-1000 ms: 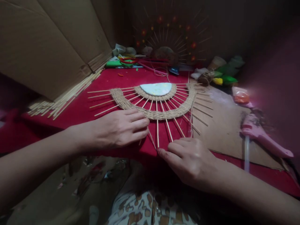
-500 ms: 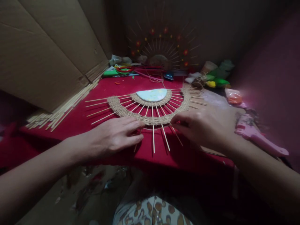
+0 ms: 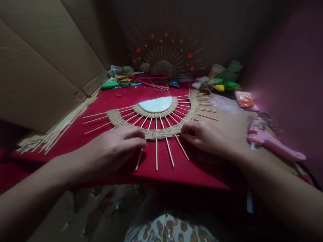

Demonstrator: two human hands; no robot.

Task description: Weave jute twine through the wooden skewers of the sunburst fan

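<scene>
A half-round frame of thin wooden sticks (image 3: pixel 156 156) lies on the red cloth. Woven twine forms a wide outer band (image 3: pixel 157 134) across the sticks. Close to its centre sits a pale blue half-disc (image 3: pixel 155 105), edged by a narrower woven band (image 3: pixel 168 113). My left hand (image 3: pixel 123 141) is closed at the outer band's lower left edge, thumb and fingers pinched over a stick there. On the band's lower right side my right hand (image 3: pixel 202 134) is closed in a pinch. Whether a loose strand runs between the fingertips, I cannot make out.
Loose sticks (image 3: pixel 60 129) lie beside a cardboard panel (image 3: pixel 37 74) at left. A pink glue gun (image 3: pixel 272 137) rests at right on cardboard. Red-handled scissors (image 3: pixel 124 79), twine (image 3: pixel 207 86) and coloured packets (image 3: pixel 230 85) line the back, before a flowered stick fan (image 3: pixel 165 50).
The view has shifted slightly. My left hand sits a little further left along the band, and the strand seen below the band between my hands no longer shows clearly.
</scene>
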